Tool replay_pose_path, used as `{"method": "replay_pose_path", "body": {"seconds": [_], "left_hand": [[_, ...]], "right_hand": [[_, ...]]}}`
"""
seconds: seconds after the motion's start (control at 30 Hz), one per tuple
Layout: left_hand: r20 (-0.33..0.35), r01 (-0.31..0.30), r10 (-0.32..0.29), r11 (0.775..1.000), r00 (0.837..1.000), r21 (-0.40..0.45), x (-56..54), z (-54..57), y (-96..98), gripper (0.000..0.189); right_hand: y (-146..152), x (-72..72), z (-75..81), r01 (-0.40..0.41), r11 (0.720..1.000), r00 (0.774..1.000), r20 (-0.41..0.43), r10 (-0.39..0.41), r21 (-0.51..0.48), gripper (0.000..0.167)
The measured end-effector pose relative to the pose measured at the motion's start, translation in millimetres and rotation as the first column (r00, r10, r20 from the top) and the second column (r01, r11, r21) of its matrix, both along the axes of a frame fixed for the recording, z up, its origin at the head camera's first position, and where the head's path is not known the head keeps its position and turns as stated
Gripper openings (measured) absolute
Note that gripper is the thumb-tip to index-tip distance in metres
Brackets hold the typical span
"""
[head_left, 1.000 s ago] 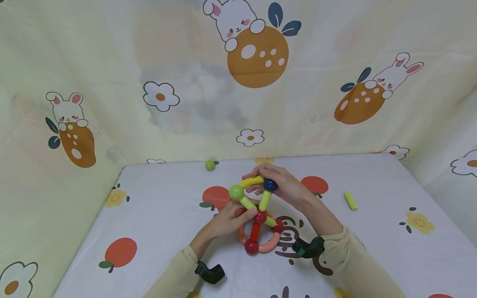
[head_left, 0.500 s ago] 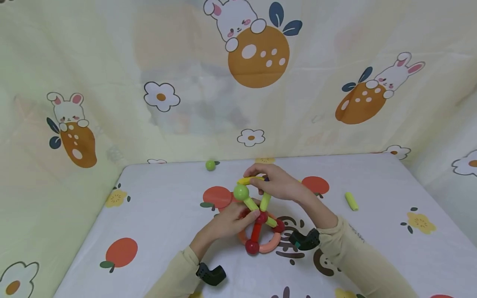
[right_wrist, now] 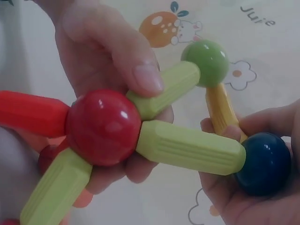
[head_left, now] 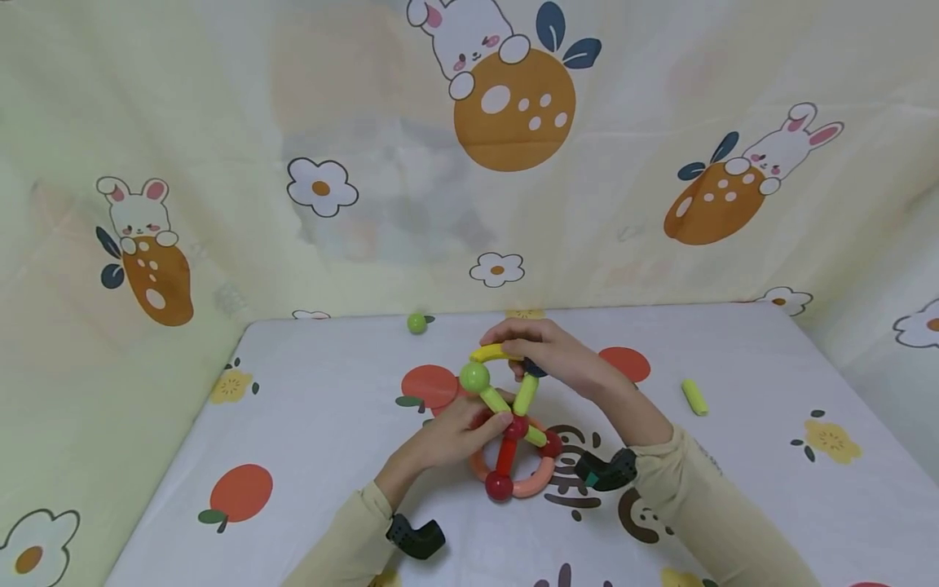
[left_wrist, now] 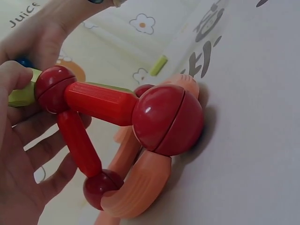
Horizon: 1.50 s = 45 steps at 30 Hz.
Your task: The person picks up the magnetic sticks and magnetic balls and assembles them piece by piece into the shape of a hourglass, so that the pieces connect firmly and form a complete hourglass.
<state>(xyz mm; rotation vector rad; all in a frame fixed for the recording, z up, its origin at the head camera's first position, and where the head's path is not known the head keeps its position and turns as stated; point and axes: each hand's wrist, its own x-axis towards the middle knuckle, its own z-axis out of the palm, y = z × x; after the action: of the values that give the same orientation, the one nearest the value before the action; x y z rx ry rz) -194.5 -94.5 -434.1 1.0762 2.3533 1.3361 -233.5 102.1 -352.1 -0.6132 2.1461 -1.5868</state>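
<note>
A ball-and-rod toy frame stands on the table between both hands. Its base is a ring of salmon curved rods [left_wrist: 136, 187] joined by red balls [left_wrist: 168, 119]; red straight rods [head_left: 506, 456] rise to an upper red ball [right_wrist: 104, 126]. From there two lime rods [right_wrist: 192, 146] reach up to a green ball [head_left: 474, 377] and a dark blue ball [right_wrist: 263, 164]. My left hand [head_left: 458, 432] pinches the lime rod below the green ball, thumb in front, fingers behind. My right hand [head_left: 553, 352] grips the yellow curved rod [head_left: 490, 352] beside the blue ball, partly covering both.
A loose lime rod [head_left: 694, 397] lies on the table to the right. Another green ball [head_left: 416, 324] sits by the back edge. A printed cloth backdrop [head_left: 396, 236] rises behind the table, and a black wrist device [head_left: 416, 538] is strapped to each arm.
My right hand, earlier stretched over the yellow rod and blue ball, now curls its thumb and fingers around the yellow rod. The upper part has shifted slightly right; my left hand keeps its hold.
</note>
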Motion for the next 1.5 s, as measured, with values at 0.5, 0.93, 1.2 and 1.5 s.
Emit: {"method": "replay_pose_path", "body": {"seconds": [0.5,0.93,1.2,1.5], "left_hand": [[0.049,0.025,-0.029,0.998,0.998,0.066,-2.0,-2.3,0.5,0.039],[0.066,0.016,-0.019,0.998,0.998,0.055,-3.4,-3.8,0.5,0.041],[0.057,0.008,-0.013,0.997,0.998,0.077,-1.1,-8.1,0.4,0.039],[0.158,0.058,-0.081,0.988,0.984,0.144,0.7,-15.2,4.9,0.040]], "right_hand": [[5.8,-2.8,-3.7,0.012,0.997,0.997,0.077,-0.006,-0.073,0.033],[23.6,7.3,-34.0,0.070,0.924,0.968,0.251,0.028,-0.375,0.041],[29.0,20.0,-39.7,0.028,0.943,0.995,0.096,0.004,-0.331,0.045],[31.7,20.9,-52.7,0.025,0.959,0.999,0.035,-0.016,-0.282,0.050]]}}
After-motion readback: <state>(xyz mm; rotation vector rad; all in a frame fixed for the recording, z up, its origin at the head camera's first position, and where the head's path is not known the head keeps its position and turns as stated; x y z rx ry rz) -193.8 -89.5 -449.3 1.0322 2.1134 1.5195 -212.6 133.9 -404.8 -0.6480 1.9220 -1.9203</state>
